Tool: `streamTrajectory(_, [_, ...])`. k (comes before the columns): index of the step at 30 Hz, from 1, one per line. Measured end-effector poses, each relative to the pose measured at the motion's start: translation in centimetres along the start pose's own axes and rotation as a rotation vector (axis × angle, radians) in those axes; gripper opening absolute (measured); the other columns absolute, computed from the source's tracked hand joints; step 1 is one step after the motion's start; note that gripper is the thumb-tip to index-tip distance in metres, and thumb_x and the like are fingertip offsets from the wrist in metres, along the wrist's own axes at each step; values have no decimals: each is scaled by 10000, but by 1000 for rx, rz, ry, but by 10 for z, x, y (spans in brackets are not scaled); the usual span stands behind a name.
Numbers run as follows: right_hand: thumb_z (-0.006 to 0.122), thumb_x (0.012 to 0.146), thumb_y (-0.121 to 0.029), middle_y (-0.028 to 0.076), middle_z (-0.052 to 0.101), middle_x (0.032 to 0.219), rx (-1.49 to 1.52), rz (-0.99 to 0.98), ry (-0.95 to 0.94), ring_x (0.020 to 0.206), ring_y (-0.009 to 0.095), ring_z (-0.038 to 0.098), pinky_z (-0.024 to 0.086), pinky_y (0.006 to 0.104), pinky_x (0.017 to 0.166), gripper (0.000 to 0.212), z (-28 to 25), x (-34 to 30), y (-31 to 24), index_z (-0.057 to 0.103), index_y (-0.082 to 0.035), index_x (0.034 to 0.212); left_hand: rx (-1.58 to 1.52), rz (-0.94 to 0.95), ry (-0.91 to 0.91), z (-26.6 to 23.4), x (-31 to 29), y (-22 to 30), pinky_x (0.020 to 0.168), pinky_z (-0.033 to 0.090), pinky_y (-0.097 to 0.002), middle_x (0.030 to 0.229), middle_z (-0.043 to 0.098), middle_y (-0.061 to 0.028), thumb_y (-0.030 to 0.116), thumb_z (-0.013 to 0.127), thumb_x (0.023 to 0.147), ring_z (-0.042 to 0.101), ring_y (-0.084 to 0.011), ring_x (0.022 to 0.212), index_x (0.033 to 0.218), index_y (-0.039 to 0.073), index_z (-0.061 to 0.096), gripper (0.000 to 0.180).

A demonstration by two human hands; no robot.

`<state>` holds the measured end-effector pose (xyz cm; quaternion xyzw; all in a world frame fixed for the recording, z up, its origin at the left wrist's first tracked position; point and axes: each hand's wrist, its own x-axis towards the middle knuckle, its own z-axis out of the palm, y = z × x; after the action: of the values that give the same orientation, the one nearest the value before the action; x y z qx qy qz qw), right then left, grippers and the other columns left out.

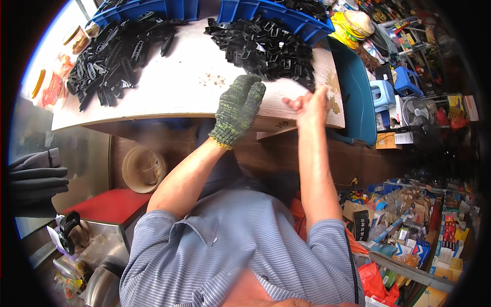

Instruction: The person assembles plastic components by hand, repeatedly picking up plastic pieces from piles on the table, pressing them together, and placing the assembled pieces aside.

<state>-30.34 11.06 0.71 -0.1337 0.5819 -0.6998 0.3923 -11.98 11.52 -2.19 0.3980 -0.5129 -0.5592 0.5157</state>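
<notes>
My left hand (238, 111) wears a dark green knitted glove with a yellow cuff edge. It is raised over the table's front edge, its fingers drawn together; anything inside them is hidden. Further right, my bare right hand (313, 108) is open above the table corner, thumb and fingers apart, with nothing visible in it. Just beyond both hands, a heap of black plastic clip-like pieces (266, 48) lies on the white table (179, 94). A second heap of longer black plastic pieces (120, 53) spreads over the table's left part.
Blue crates (302, 28) stand behind the heaps. Jars (48, 87) are at the left edge. A teal bin (360, 97) adjoins the table's right side. A round tub (143, 170) and red surface (107, 207) lie left below the table. Packed shelves (404, 225) fill the right.
</notes>
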Motion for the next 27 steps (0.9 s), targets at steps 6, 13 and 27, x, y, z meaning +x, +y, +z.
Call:
streamTrajectory(6, [663, 906, -239, 68, 484, 625, -93, -193, 299, 400, 151, 406, 610, 494, 525, 268, -39, 53, -55, 614, -57, 1095, 157, 146, -9, 5, -1, -5, 608, 467, -238, 760, 612, -5, 202, 639, 1006, 547, -62, 649, 1228, 32, 626, 280])
streamTrajectory(13, [779, 843, -126, 29, 570, 713, -573, -26, 9, 460, 99, 498, 562, 333, 453, 195, -25, 65, -24, 673, -19, 967, 192, 176, -34, 4, -2, -5, 625, 480, -245, 782, 635, -19, 190, 646, 998, 564, -60, 665, 1221, 35, 633, 272])
streamTrajectory(27, [708, 837, -136, 16, 535, 692, -635, -138, -18, 476, 106, 469, 498, 300, 399, 197, -34, 81, -12, 684, -1, 978, 390, 317, -8, 1, 16, -11, 792, 547, -373, 952, 697, -120, 270, 662, 970, 681, -210, 881, 1184, 32, 634, 321])
